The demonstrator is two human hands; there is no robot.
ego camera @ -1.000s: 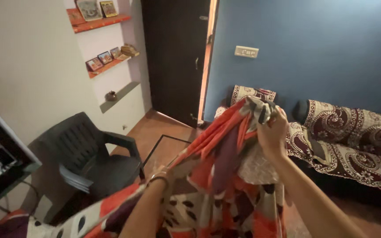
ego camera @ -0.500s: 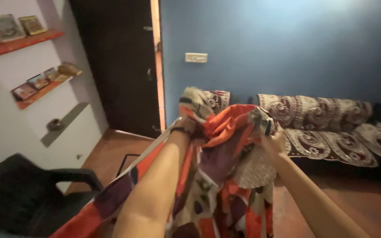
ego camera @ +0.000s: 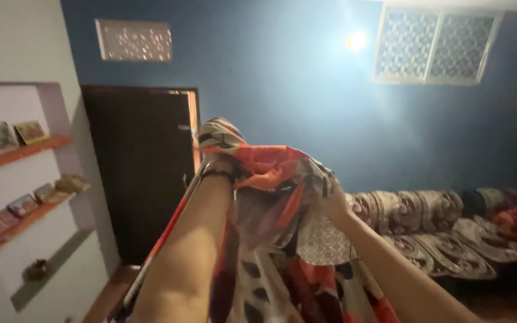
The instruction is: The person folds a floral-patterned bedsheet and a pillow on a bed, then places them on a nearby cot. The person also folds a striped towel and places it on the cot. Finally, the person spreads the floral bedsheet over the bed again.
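Up by blue wall (ego camera: 306, 113): our left hand (ego camera: 225, 164) and right hand (ego camera: 332, 200) squeeze shut on orange patterned bedsheet (ego camera: 270, 173), held high. Looks soft, light, floppy; we think top edge best to grab.

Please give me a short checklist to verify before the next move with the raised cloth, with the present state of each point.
1. Left hand grips the orange, white and purple patterned cloth: ok, edge bunched at it.
2. Right hand grips the cloth: ok.
3. Cloth spread flat between hands: not ok, crumpled.
4. Lower hem off the floor: cannot tell, out of view.
5. Clear of the maroon paisley sofa: ok.
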